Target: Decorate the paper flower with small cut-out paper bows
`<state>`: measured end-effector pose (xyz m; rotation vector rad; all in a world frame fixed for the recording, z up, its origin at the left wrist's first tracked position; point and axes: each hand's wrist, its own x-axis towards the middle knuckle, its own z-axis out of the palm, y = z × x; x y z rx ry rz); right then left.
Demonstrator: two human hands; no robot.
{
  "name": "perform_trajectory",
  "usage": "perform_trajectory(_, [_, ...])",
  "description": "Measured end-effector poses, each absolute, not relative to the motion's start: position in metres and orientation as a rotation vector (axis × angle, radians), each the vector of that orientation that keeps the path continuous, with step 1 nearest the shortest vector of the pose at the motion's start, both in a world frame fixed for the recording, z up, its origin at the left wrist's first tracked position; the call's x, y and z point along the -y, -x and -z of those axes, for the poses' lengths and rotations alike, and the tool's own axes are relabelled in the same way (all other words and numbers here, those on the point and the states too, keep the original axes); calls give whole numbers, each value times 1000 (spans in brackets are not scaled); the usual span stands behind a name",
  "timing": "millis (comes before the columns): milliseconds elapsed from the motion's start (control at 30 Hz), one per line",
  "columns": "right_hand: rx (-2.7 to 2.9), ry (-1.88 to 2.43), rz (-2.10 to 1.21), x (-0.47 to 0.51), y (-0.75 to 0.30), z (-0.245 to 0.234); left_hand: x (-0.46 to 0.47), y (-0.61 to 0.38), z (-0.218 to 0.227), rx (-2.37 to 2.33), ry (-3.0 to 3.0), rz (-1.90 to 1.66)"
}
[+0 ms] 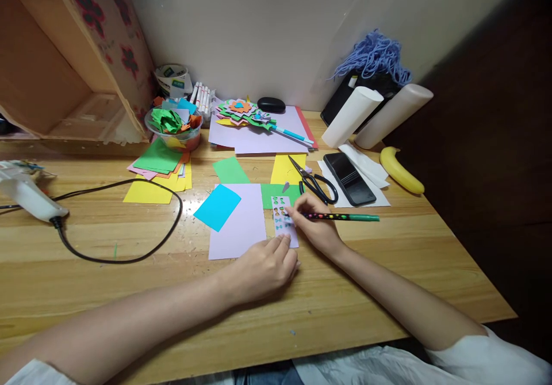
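My right hand [314,224] is closed round a green pencil [345,217] with coloured dots, its tip on a small lilac sticker sheet [283,219] printed with little shapes. My left hand [265,267] rests on the wooden desk [388,247], its fingertips pressing the sheet's lower edge. Beside the sheet lies a larger lilac paper [241,224] with a blue paper square [217,206] on it. A green paper [276,192] lies just behind the sheet.
Black scissors [314,183] lie on a yellow paper [287,169], a black phone [349,178] and a banana [401,170] to the right. A glue gun [26,192] with black cord [129,255] sits left. A bowl of scraps [175,126], paper stacks, white rolls [375,114] line the back.
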<state>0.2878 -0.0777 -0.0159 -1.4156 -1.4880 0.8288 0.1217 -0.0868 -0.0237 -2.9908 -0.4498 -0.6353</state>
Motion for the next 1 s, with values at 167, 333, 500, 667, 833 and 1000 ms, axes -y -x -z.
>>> perform_trajectory(167, [1274, 1349, -789, 73, -289, 16, 84, -123, 19, 525, 2932, 823])
perform_trajectory(333, [1336, 1312, -984, 79, -288, 19, 88, -123, 17, 500, 2933, 877])
perform_trajectory(500, [1469, 1362, -1089, 83, -285, 19, 89, -123, 21, 476, 2936, 800])
perform_trajectory(667, [1593, 1473, -989, 82, -284, 18, 87, -121, 22, 458, 2939, 730])
perform_trajectory(833, [1611, 1513, -933, 83, -284, 18, 87, -120, 21, 423, 2942, 694])
perform_trajectory(1000, [1636, 1539, -919, 83, -284, 19, 86, -120, 21, 398, 2931, 658])
